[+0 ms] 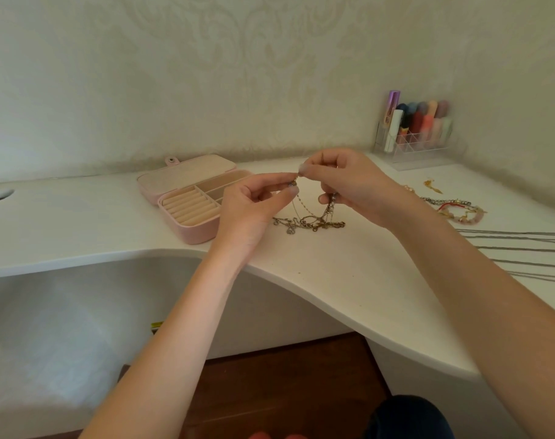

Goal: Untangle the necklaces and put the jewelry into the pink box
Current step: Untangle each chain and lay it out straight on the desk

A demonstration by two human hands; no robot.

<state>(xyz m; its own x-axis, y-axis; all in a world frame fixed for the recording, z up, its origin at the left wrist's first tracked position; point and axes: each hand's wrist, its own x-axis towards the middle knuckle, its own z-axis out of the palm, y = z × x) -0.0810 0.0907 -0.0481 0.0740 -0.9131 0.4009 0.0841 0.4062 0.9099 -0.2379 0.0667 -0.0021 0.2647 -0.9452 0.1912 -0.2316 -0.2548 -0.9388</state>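
Observation:
A tangle of thin gold and silver necklaces (309, 222) lies on the white desk (349, 274), with strands rising to both hands. My left hand (254, 204) pinches a chain end between thumb and forefinger. My right hand (349, 185) pinches the same spot from the right, and its lower fingers curl round a hanging bundle of chains. The pink box (187, 198) stands open just left of my left hand, lid tipped back, with ring rolls and bare compartments showing.
More jewelry (453, 209) lies to the right: a silver chain, red cord, pink beads and a small gold piece. A clear organiser with lipsticks (415, 131) stands in the back corner. Grey cords (523, 248) cross the right edge. The desk front curves inward.

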